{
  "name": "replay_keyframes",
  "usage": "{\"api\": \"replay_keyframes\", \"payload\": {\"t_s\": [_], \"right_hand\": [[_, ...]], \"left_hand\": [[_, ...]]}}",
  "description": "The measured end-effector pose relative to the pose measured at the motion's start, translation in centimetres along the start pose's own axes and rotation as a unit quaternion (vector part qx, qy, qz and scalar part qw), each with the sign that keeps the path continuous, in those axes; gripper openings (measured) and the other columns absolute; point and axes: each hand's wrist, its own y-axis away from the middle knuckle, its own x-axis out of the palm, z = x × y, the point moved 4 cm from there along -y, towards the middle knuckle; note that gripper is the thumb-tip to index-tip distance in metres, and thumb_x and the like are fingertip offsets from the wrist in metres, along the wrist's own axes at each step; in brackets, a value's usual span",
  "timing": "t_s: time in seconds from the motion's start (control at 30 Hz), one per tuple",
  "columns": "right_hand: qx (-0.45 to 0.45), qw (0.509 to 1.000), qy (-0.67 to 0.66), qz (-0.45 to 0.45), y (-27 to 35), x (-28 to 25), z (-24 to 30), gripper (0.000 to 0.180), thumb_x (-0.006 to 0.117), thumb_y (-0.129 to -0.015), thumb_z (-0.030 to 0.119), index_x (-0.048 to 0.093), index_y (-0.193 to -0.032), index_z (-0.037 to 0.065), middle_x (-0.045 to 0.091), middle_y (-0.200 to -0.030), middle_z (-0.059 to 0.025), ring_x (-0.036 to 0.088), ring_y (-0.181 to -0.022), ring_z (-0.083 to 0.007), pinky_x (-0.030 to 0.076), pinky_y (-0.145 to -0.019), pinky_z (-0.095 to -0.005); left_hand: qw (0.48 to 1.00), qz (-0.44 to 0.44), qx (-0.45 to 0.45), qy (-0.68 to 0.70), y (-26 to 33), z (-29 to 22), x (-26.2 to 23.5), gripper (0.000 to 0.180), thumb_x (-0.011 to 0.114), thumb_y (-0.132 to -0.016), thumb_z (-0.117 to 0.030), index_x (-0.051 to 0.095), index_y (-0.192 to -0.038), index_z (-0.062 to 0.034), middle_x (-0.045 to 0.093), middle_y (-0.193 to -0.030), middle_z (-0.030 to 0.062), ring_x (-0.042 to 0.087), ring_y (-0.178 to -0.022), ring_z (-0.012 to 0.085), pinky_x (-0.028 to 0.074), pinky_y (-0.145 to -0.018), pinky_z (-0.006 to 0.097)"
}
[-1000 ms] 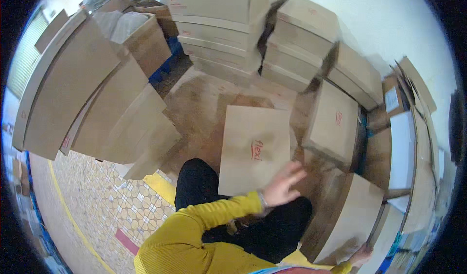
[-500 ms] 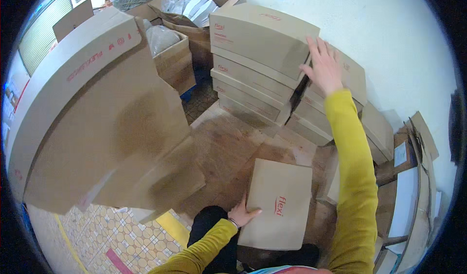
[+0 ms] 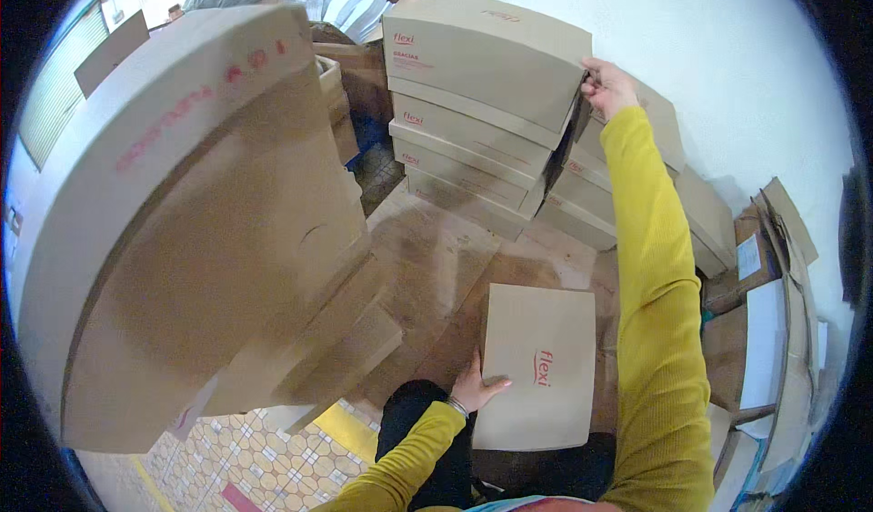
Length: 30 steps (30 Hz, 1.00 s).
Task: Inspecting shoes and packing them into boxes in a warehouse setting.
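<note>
My left hand [image 3: 477, 387] holds a brown shoe box [image 3: 536, 412] with red lettering by its left edge, the thumb on top and the fingers at its side. This box is over my lap, between my knees. My right arm reaches far forward. My right hand [image 3: 611, 86] is closed at the right edge of the large top box [image 3: 482, 66] of a stack, its fingers curled over the corner; the fingertips are partly hidden. Beneath that box lie several shoe boxes [image 3: 468, 153] of the same brown card.
A tall pile with a big box [image 3: 227, 212] fills the left side. Another box stack [image 3: 582, 205] stands by the white wall [image 3: 727, 66]. Open cartons with papers [image 3: 350, 7] are at the back. Flattened cardboard [image 3: 791, 303] leans at the right. Patterned tiles [image 3: 264, 457] show lower left.
My right hand has gone from spread fingers on the top box's edge to curled fingers there. The view has shifted; my left hand still holds the shoe box.
</note>
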Motion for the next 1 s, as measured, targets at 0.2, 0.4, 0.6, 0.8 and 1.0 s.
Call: {"api": "replay_keyframes", "payload": {"t_s": [0.2, 0.4, 0.6, 0.8, 1.0], "right_hand": [[-0.040, 0.984, -0.171, -0.034, 12.2, -0.1, 0.9, 0.074, 0.051, -0.072, -0.015, 0.019, -0.136, 0.003, 0.049, -0.070, -0.0101, 0.039, -0.045, -0.0136, 0.032, -0.039, -0.0276], [-0.118, 0.968, -0.221, -0.018, 29.6, -5.2, 2.4, 0.071, 0.057, -0.074, -0.010, 0.022, -0.136, -0.001, 0.046, -0.066, -0.0055, 0.044, -0.048, -0.0147, 0.041, -0.044, -0.0316], [-0.095, 0.977, -0.139, -0.127, 48.3, -14.2, -2.8, 0.059, 0.060, -0.076, -0.004, 0.037, -0.130, -0.001, 0.048, -0.083, -0.0032, 0.046, -0.044, -0.0087, 0.044, -0.036, -0.0227], [-0.083, 0.985, -0.038, -0.149, 58.2, -22.4, -8.2, 0.046, 0.059, -0.082, -0.004, 0.046, -0.125, -0.003, 0.058, -0.069, -0.0035, 0.055, -0.057, -0.0077, 0.047, -0.049, -0.0214], [-0.086, 0.989, 0.117, -0.041, 63.6, -29.1, -10.9, 0.027, 0.062, -0.080, 0.001, 0.061, -0.106, 0.001, 0.058, -0.068, -0.0067, 0.056, -0.056, -0.0125, 0.046, -0.051, -0.0234]], "left_hand": [[0.984, -0.116, 0.067, -0.119, 3.2, -2.7, -2.4, 0.101, 0.068, -0.072, -0.045, 0.011, -0.139, 0.0037, 0.028, -0.138, 0.0284, 0.024, -0.132, 0.0363, 0.020, -0.108, 0.042], [0.904, -0.129, 0.162, 0.374, -0.9, -13.9, -6.5, 0.072, 0.053, -0.090, -0.028, 0.008, -0.144, -0.0143, 0.028, -0.143, 0.0139, 0.041, -0.122, 0.0270, 0.040, -0.096, 0.040], [0.791, -0.095, 0.153, 0.585, 0.6, -23.6, -3.2, 0.059, 0.048, -0.085, -0.057, 0.035, -0.133, -0.0246, 0.051, -0.121, 0.0044, 0.051, -0.106, 0.0282, 0.044, -0.087, 0.046], [0.888, -0.056, 0.121, 0.440, 4.4, -20.0, 5.7, 0.047, 0.047, -0.087, -0.041, 0.049, -0.118, -0.0055, 0.057, -0.113, 0.0078, 0.056, -0.101, 0.0216, 0.048, -0.083, 0.038], [0.946, -0.027, -0.036, 0.320, 5.3, -11.3, 9.2, 0.071, 0.059, -0.078, -0.025, 0.028, -0.137, -0.0041, 0.044, -0.129, 0.0106, 0.045, -0.114, 0.0220, 0.037, -0.096, 0.035]]}}
